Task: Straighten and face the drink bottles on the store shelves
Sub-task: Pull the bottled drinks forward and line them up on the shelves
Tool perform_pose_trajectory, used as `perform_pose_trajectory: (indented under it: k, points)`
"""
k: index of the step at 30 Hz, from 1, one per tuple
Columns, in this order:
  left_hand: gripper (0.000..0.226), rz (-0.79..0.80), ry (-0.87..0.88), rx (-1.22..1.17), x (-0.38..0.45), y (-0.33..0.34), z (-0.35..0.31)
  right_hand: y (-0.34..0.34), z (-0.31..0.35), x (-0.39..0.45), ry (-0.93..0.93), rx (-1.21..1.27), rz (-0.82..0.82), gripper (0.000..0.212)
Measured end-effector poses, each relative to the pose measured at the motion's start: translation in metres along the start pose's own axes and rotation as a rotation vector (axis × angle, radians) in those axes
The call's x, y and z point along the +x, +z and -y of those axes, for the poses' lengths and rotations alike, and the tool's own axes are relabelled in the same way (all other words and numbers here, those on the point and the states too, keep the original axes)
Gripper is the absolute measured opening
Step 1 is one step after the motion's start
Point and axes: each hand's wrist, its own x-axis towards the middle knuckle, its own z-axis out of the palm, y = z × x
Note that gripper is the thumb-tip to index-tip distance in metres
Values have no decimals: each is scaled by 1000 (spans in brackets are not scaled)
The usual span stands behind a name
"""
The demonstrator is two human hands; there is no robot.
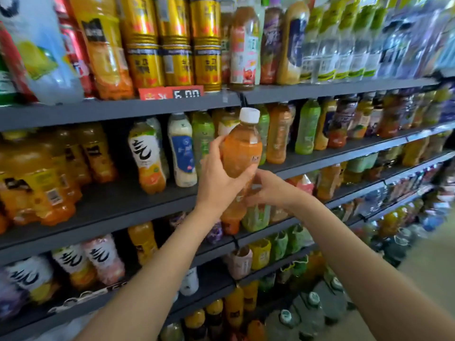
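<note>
Before the second shelf, my left hand grips an orange bottle upright, off the row, likely to turn its label forward. My right hand curls round a lower bottle, seemingly steadying it.

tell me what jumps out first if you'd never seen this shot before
The orange bottle with a white cap held up mid-frame in front of the second shelf, gripped by the left hand. Just below it, the right hand touches its lower part. Top left, a row of gold cans stands above a red price tag.
</note>
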Motion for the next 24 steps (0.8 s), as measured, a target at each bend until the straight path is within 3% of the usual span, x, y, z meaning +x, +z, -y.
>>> perform_pose_trajectory:
  k: [2,6,11,16,20,24]
  points:
    - [76,-52,-72,-56,11,32,-3,-10,-16,1,7,-47,-122,65]
    - [79,-91,-151,-98,29,84,0,-23,-48,10,0,-85,-381,63]
    - [80,158,-19,22,68,135,16,-63,-96,39,10,-12,-553,65]
    - [62,332,-33,-93,103,186,40,-129,-136,63,9,-36,-730,56]
    - [50,78,-216,69,131,215,66,-181,-164,85,105,-37,-750,63]
    - [54,10,-241,239,146,239,82,-209,-187,114,135,-60,-659,65]
